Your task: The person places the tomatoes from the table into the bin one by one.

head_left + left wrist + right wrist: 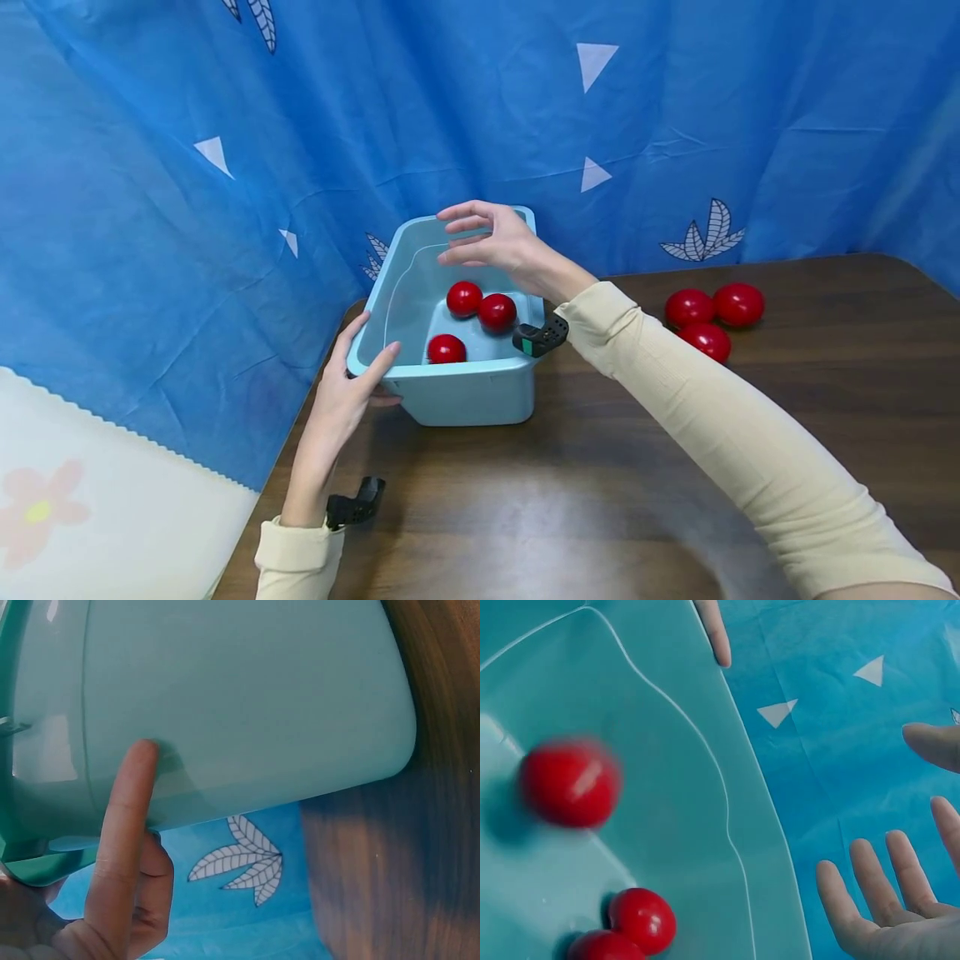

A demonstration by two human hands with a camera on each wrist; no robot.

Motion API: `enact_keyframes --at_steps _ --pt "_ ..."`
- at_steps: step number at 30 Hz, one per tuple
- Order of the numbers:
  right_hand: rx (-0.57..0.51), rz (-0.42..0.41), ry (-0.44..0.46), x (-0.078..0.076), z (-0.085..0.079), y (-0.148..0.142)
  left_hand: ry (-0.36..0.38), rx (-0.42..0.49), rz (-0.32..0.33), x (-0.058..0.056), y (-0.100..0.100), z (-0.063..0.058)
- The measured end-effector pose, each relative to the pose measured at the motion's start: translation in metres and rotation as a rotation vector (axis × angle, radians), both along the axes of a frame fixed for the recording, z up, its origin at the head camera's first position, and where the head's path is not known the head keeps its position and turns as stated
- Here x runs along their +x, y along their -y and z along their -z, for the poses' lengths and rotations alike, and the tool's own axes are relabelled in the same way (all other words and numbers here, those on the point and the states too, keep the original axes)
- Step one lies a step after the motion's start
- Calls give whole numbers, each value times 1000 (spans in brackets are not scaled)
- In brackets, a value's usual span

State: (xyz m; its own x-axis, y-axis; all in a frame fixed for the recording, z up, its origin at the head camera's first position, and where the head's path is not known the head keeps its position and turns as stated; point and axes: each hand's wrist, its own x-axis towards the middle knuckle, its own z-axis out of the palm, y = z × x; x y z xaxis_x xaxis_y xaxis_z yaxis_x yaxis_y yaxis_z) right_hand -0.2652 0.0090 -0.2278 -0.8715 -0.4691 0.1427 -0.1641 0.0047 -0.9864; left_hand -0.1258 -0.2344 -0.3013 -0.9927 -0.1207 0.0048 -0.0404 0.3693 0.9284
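Observation:
A light blue plastic bin point(465, 397) stands on the table against the curtain. My left hand point(339, 400) grips its near left corner, thumb over the rim and other fingers outside. In the left wrist view one finger point(124, 817) lies straight along the bin's outer wall. Above the bin's far part hovers my right hand point(498, 237), fingers spread and holding nothing. Inside are three glossy red balls point(497, 313); the right wrist view shows one ball point(571, 782) blurred, apart from the other two point(643, 921).
Three more red balls point(690, 308) sit close together on the dark wooden table point(525, 517), right of the bin and beyond my right forearm. A blue patterned curtain point(510, 100) hangs behind. Pale cloth with a flower print point(112, 492) lies at the lower left.

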Motion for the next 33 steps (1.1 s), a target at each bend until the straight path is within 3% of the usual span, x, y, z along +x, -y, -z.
enact_keyframes --at_steps 11,19,27,33 --pt "15 -8 -62 3 2 -50 -6 4 4 3 3 -2" --pt "104 140 -50 -8 11 -128 -6 -14 -11 9 11 -6" --pt "196 300 39 -24 49 -227 5 -34 -26 11 15 -8" --pt "293 366 65 -21 81 -283 -6 -38 -8 9 15 -8"
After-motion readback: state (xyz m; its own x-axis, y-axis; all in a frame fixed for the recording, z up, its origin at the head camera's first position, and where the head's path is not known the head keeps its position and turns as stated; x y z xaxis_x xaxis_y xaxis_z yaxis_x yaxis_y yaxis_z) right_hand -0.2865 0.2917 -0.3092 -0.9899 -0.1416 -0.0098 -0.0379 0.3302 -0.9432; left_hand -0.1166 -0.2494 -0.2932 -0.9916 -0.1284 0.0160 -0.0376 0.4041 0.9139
